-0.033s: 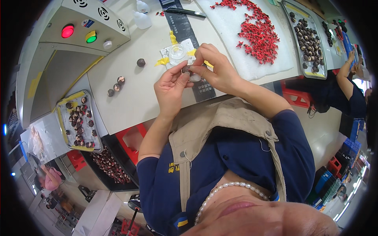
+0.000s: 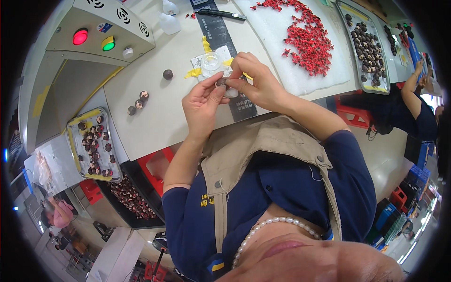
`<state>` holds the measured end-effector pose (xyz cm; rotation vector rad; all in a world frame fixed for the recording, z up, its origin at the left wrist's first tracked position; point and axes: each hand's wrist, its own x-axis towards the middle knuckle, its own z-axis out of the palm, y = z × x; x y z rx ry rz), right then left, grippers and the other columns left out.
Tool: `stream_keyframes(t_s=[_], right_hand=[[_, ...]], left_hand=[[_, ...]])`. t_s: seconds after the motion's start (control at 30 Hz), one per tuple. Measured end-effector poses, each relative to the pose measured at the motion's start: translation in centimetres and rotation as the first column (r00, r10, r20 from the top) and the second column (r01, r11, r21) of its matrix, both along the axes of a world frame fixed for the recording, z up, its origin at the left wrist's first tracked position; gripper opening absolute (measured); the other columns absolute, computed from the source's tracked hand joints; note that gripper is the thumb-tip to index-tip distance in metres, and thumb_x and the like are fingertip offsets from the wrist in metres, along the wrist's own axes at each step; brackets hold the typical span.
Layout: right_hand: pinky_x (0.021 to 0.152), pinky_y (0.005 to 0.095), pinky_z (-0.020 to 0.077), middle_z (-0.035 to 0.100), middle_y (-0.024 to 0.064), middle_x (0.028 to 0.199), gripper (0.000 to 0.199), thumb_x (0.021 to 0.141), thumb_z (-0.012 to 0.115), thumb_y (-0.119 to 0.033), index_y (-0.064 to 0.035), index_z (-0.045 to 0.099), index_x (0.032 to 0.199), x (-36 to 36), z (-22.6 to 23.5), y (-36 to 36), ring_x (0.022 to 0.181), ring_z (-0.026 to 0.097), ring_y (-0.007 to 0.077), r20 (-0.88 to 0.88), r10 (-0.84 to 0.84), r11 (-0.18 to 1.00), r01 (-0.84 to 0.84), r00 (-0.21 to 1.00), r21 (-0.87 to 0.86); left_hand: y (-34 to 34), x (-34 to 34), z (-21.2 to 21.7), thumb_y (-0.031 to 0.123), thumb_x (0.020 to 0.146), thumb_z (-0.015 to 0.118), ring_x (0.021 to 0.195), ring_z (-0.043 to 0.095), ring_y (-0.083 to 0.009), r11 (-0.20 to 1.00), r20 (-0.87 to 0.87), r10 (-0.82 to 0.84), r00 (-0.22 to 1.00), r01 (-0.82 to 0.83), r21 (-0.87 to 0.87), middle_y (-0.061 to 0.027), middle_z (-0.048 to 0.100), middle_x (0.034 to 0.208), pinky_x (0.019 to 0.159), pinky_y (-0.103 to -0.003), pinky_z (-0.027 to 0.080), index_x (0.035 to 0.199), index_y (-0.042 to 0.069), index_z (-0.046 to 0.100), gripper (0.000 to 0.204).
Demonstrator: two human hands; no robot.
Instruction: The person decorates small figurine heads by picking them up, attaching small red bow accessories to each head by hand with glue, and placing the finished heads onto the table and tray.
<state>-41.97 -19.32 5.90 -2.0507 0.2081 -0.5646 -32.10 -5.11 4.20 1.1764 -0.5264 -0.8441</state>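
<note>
Over the front of the worktable, a small dark brown ball (image 2: 221, 82) is pinched between the fingertips of my left hand (image 2: 201, 104). My right hand (image 2: 260, 83) meets it from the other side, thumb and forefinger pressed together at the ball; whether a small piece lies between them is hidden. Just beyond the fingers, a clear round dish (image 2: 211, 61) rests on a white pad held down with yellow tape. A whitish round thing (image 2: 232, 92) shows partly under my right fingers. To the left lies a loose dark ball (image 2: 167, 74).
Several brown-and-cream balls (image 2: 139, 104) lie further left. Red small pieces (image 2: 310, 51) cover a white sheet at right. Trays of balls stand at right (image 2: 388, 70) and left (image 2: 74, 155). A machine housing (image 2: 61, 42) rises at left. White bottles (image 2: 169, 23) and a black pen-like tool (image 2: 223, 14) lie beyond.
My left hand has shifted very slightly to the left along with the ball, and the right fingers have moved a little with it. The other things stay where they were.
</note>
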Motion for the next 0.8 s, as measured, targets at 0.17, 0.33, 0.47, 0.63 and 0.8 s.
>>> stream_keyframes(t_s=[0.17, 0.33, 0.47, 0.63, 0.8], right_hand=[[0.075, 0.0287, 0.0382, 0.048, 0.0063, 0.083, 0.015, 0.083, 0.062, -0.004, -0.0017, 0.047, 0.079, -0.1, -1.1, 0.3, 0.082, 0.046, 0.0185, -0.016, 0.020, 0.981, -0.016, 1.000, 0.193], [0.081, 0.0290, 0.0386, 0.049, 0.0070, 0.089, 0.014, 0.080, 0.066, -0.007, -0.0030, 0.053, 0.085, -0.6, -1.5, 0.3, 0.087, 0.047, 0.0194, -0.024, -0.039, 0.953, 0.045, 0.999, 0.299], [0.087, 0.0326, 0.0382, 0.050, 0.0083, 0.100, 0.029, 0.071, 0.074, -0.012, -0.0061, 0.059, 0.096, -1.2, -1.2, 0.2, 0.098, 0.047, 0.0225, 0.093, -0.141, 0.989, 0.137, 0.986, 0.055], [0.089, 0.0377, 0.0393, 0.053, 0.0091, 0.103, 0.033, 0.063, 0.079, -0.017, -0.0104, 0.063, 0.091, -2.0, -0.6, -0.4, 0.103, 0.046, 0.0272, 0.100, -0.186, 0.966, 0.200, 0.977, -0.164], [0.091, 0.0377, 0.0390, 0.052, 0.0096, 0.106, 0.042, 0.062, 0.080, -0.014, -0.0118, 0.063, 0.100, -2.8, 0.1, -0.5, 0.105, 0.045, 0.0279, 0.094, -0.177, 0.974, 0.188, 0.980, -0.126]], left_hand=[[0.0, 0.6, -0.3, 0.006, 0.089, 0.059, 0.083, 0.062, -0.0102, 0.998, -0.033, -0.064, 0.997, 0.065, 0.023, -0.0099, 0.064, 0.101, 0.067, -0.021, 0.054, 0.115, -0.004, 0.058, 0.028], [-1.0, -0.4, -0.6, 0.011, 0.093, 0.055, 0.093, 0.061, -0.0130, 0.996, -0.323, -0.085, 0.943, 0.078, -0.035, -0.0109, 0.062, 0.109, 0.073, -0.024, 0.054, 0.121, -0.002, 0.054, 0.031], [-1.6, -0.9, 0.0, 0.024, 0.096, 0.048, 0.107, 0.057, -0.0188, 0.986, -0.491, -0.167, 0.855, 0.133, -0.102, -0.0132, 0.059, 0.115, 0.089, -0.032, 0.049, 0.126, 0.000, 0.049, 0.038], [-1.9, -0.6, -0.3, 0.031, 0.093, 0.053, 0.110, 0.057, -0.0234, 0.949, -0.536, -0.314, 0.783, 0.249, -0.192, -0.0149, 0.060, 0.113, 0.092, -0.036, 0.047, 0.124, -0.002, 0.048, 0.045], [-2.3, -0.7, -0.7, 0.027, 0.092, 0.055, 0.105, 0.059, -0.0231, 0.927, -0.534, -0.375, 0.758, 0.316, -0.203, -0.0158, 0.061, 0.110, 0.091, -0.035, 0.046, 0.119, -0.003, 0.050, 0.041]])
